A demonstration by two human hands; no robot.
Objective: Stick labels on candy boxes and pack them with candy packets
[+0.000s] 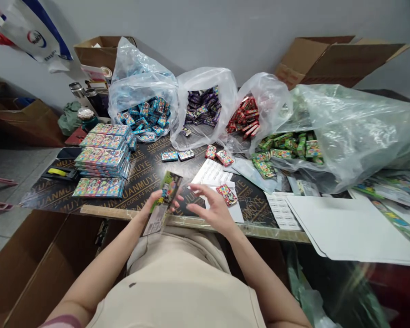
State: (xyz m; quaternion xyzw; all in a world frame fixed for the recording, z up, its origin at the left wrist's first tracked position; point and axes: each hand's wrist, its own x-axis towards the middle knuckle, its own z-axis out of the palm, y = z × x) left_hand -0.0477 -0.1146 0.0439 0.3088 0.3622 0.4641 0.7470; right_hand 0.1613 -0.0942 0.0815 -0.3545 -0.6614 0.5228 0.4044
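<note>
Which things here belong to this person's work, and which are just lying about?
Likely in use:
Flat green-and-black packet held in the left hand
Small blue boxes, purple boxes, red boxes, green boxes
Stack of multicoloured flat packs
White sheet printed in rows

Probably incidental:
Silver metal flask
Crumpled green plastic bag
Hanging white bag with blue edging

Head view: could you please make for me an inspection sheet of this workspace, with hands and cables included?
Surface: black printed plywood tabletop, with tan front edge.
Job's things: green-patterned packet in hand; blue boxes, purple boxes, red boxes and green boxes in or near translucent plastic bags; stacked multi-box packs at left.
Clutter: white cards, printed sheets, metal flask.
Hands: left hand grips the packet; right hand is open, holding nothing.
Cables: nothing seen.
Surroundings: open cardboard boxes, pale wall.
</note>
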